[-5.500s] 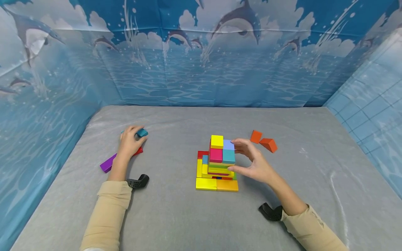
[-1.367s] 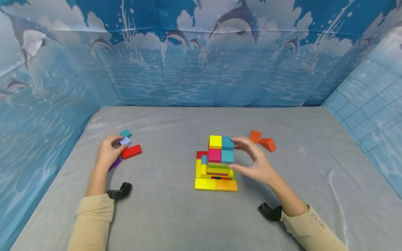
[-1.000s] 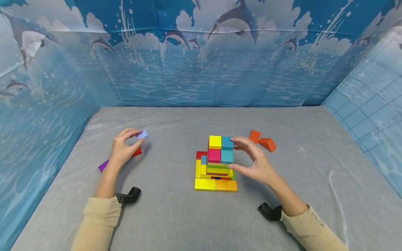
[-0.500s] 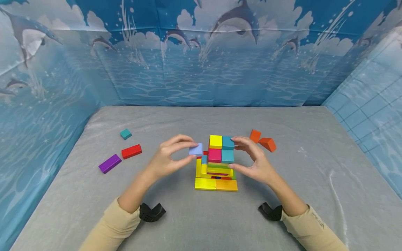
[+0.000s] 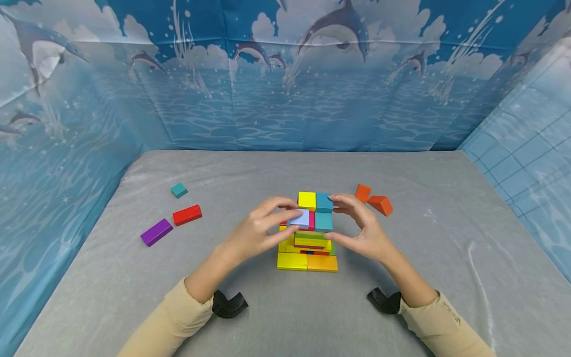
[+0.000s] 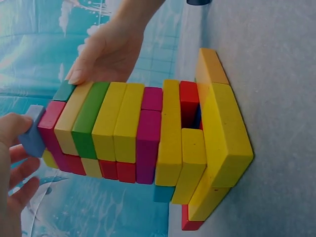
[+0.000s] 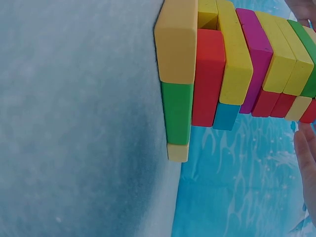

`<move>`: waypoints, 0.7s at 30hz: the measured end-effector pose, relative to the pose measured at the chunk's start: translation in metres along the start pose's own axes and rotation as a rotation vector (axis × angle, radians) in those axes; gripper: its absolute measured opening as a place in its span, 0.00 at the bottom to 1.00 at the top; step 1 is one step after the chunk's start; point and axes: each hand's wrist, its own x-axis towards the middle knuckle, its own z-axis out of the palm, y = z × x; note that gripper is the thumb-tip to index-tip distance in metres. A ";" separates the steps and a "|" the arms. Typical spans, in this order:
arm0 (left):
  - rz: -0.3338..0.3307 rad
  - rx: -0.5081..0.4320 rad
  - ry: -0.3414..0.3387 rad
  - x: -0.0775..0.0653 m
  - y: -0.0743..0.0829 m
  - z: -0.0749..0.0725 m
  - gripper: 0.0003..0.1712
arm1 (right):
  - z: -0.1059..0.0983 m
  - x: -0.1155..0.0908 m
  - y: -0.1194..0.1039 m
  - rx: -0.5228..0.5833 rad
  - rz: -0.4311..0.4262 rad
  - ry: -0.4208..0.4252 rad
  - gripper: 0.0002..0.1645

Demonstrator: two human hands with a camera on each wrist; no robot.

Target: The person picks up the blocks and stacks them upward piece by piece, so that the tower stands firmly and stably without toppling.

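A tower of coloured wooden blocks (image 5: 312,243) stands at mid-table on a wider yellow and orange base. My left hand (image 5: 263,228) pinches a light blue block (image 5: 301,218) between thumb and fingers, over the magenta block (image 5: 311,221) at the tower's top left front. In the left wrist view the light blue block lies against or just above the magenta one; I cannot tell which. My right hand (image 5: 359,230) spans the tower's right side, its thumb by the front teal block (image 5: 323,221) and its fingers by the rear blue block (image 5: 324,202). A yellow block (image 5: 307,200) tops the back left.
On the left lie a small teal block (image 5: 179,190), a red block (image 5: 187,215) and a purple block (image 5: 156,232). Two orange blocks (image 5: 380,205) rest behind the right hand. A blue dolphin-print curtain (image 5: 267,109) hangs behind the grey-covered table (image 5: 285,317).
A blue block has appeared on the tower's back right top since the earliest frame. My left hand then carried the light blue block from the left rightward to the tower. The right hand stayed put.
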 end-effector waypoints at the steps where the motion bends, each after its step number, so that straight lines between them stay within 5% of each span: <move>1: 0.008 0.016 0.005 0.001 0.000 0.001 0.15 | 0.000 0.000 0.000 0.002 -0.011 0.001 0.46; 9: 0.053 0.088 0.048 0.006 -0.003 0.006 0.14 | 0.000 0.001 0.000 0.004 -0.014 0.003 0.47; 21: 0.066 0.056 0.064 0.010 -0.003 0.012 0.15 | 0.001 0.008 -0.018 0.008 -0.062 0.011 0.43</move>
